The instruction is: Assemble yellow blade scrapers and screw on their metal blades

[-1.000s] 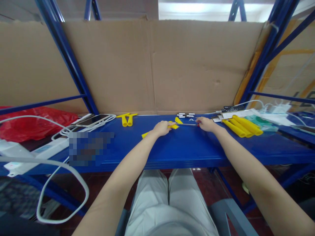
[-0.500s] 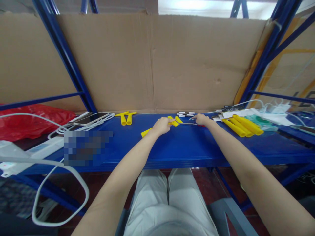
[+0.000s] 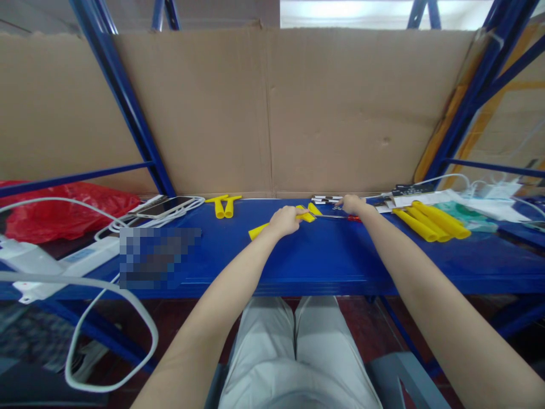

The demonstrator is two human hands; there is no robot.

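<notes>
My left hand (image 3: 284, 221) is closed around a yellow plastic handle piece (image 3: 258, 232). Its tube end sticks out at the lower left of the fist, and its flat head (image 3: 305, 215) shows past the fingers. Just beyond lies a separate small yellow piece (image 3: 314, 209). My right hand (image 3: 352, 204) reaches down to a few small metal parts (image 3: 337, 208) on the table, fingers bent together at the tips; anything between them is too small to make out. Beside that hand, a screwdriver (image 3: 354, 218) with a red handle lies with its shaft pointing left.
Two yellow T-shaped pieces (image 3: 223, 207) lie at the back left of the blue table (image 3: 315, 255). Several yellow tubes (image 3: 432, 222) rest at the right. Black-and-white strips (image 3: 326, 199) lie near the cardboard wall (image 3: 340, 113). Left are white cables (image 3: 187, 205) and a red bag (image 3: 72, 210).
The whole view has shifted slightly. My right hand stays at the small metal parts, and more of the screwdriver's red handle shows. My left hand keeps its hold on the yellow handle piece.
</notes>
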